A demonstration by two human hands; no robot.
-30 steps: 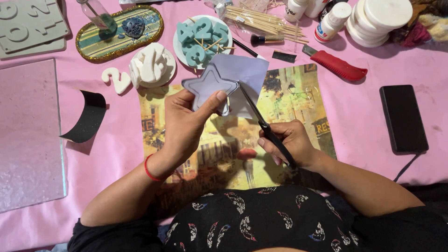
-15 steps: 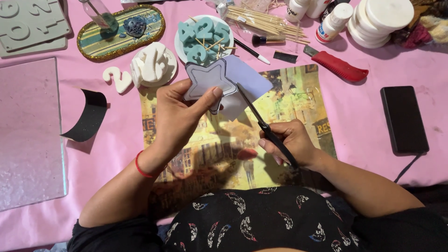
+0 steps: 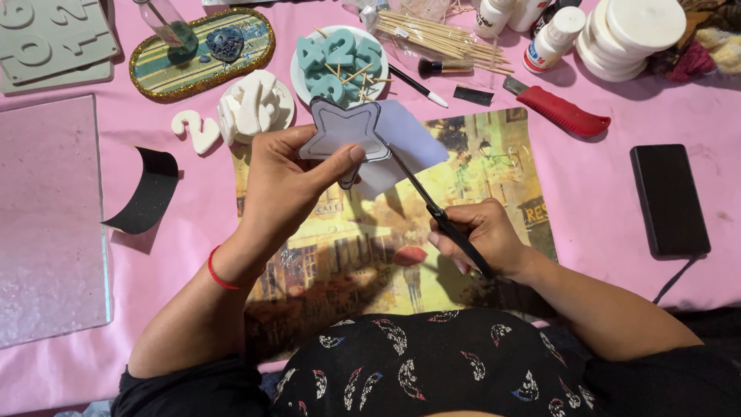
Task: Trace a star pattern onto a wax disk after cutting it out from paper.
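Observation:
My left hand (image 3: pixel 289 185) holds up a pale lavender sheet with a star shape (image 3: pixel 344 131) outlined in dark pen, thumb on the star's lower edge. My right hand (image 3: pixel 482 235) grips black scissors (image 3: pixel 432 205), whose blades reach up to the star's right side where the rest of the sheet (image 3: pixel 405 143) hangs off. Both hands hover over a picture placemat (image 3: pixel 478 170) on the pink tablecloth.
Behind the star sit a white plate of teal number shapes (image 3: pixel 336 58), a plate of white shapes (image 3: pixel 255 104), a striped oval tray (image 3: pixel 202 50), wooden sticks (image 3: pixel 440 35), a red utility knife (image 3: pixel 559 112). A black phone (image 3: pixel 668 199) lies right, a curved black strip (image 3: pixel 147 193) and glittery sheet (image 3: pixel 46 216) left.
My left hand has lifted and turned the star sheet slightly away from me, while the scissors followed along the star's right edge. My right hand stayed nearly in place.

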